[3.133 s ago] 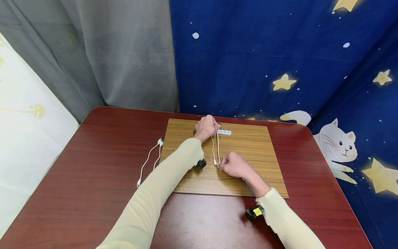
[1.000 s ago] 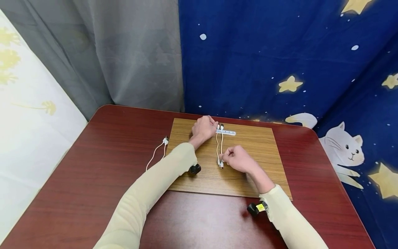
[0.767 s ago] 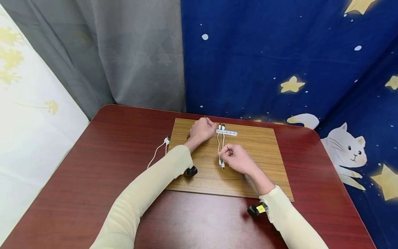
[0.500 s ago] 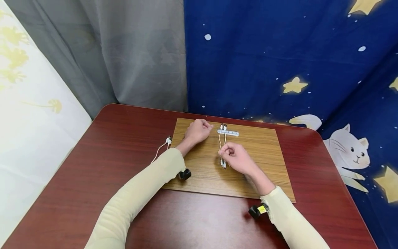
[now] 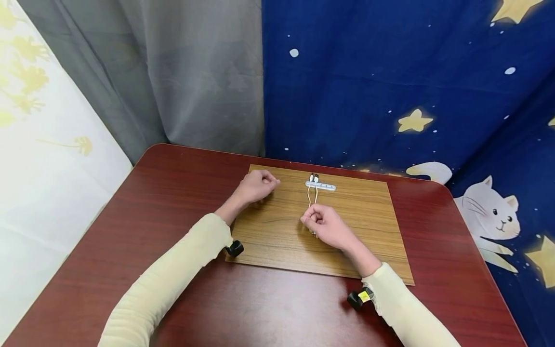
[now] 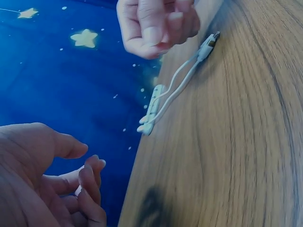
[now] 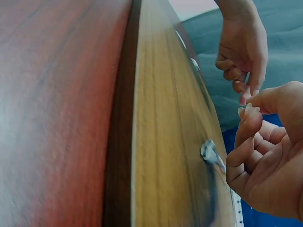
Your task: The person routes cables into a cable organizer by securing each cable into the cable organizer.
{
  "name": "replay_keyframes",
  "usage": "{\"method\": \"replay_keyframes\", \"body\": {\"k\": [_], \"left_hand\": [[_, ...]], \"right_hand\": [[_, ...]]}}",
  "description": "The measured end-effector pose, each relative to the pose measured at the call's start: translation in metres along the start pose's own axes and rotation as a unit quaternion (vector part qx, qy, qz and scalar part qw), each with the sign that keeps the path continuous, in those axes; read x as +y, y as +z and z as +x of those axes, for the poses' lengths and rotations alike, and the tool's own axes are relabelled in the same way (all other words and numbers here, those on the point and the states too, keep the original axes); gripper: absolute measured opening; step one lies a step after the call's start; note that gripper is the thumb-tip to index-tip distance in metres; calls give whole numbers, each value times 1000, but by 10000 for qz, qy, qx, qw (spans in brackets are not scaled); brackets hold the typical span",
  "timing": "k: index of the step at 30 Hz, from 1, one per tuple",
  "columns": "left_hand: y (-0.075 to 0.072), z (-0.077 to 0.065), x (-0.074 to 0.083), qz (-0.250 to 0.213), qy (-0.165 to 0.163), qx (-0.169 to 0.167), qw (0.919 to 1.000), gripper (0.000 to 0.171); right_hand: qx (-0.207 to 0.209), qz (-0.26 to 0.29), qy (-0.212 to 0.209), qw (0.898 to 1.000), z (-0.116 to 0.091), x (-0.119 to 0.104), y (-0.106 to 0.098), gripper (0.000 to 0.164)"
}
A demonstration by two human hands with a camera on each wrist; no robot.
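Two short white charging cables point(image 5: 310, 195) run side by side on a wood-grain board point(image 5: 277, 231). Near their far plugs they sit in a pale cable clip strip point(image 5: 327, 187) at the board's back; the left wrist view shows both cables point(image 6: 182, 85) crossing one end of the strip point(image 6: 154, 106). My right hand point(image 5: 328, 225) is above their near plugs, fingers loosely curled and holding nothing, partly hiding them in the head view. A near plug point(image 7: 208, 152) shows below it in the right wrist view. My left hand point(image 5: 257, 186) hovers over the board's back left, thumb and fingertips apart, nothing held.
The board lies on a dark red table point(image 5: 173, 193) with rounded back corners. A grey curtain point(image 5: 204, 77) and a blue star-print curtain point(image 5: 347, 86) hang behind it. Another white cable, left of the board earlier, is hidden behind my left forearm in the head view.
My left hand has left the clip strip and moved left toward me. My right hand has let go of the cable ends. Both cables now lie straight side by side in the strip.
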State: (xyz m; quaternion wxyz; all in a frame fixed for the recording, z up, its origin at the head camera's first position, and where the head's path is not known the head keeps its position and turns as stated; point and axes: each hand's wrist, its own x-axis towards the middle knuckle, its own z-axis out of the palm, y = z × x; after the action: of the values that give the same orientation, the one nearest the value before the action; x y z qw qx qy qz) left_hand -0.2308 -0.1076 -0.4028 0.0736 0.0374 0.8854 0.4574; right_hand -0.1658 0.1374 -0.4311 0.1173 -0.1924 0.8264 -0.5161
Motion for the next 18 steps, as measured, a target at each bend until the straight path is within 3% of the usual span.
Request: {"method": "replay_keyframes", "body": {"k": [8, 18], "left_hand": [[-28, -7, -9, 305, 209, -179, 9992, 25], [-53, -20, -30, -137, 96, -590, 9981, 28]], "right_hand": [[-209, -407, -202, 9987, 2, -4, 9, 10], [-204, -650, -261, 9973, 5, -9, 14, 16]]}}
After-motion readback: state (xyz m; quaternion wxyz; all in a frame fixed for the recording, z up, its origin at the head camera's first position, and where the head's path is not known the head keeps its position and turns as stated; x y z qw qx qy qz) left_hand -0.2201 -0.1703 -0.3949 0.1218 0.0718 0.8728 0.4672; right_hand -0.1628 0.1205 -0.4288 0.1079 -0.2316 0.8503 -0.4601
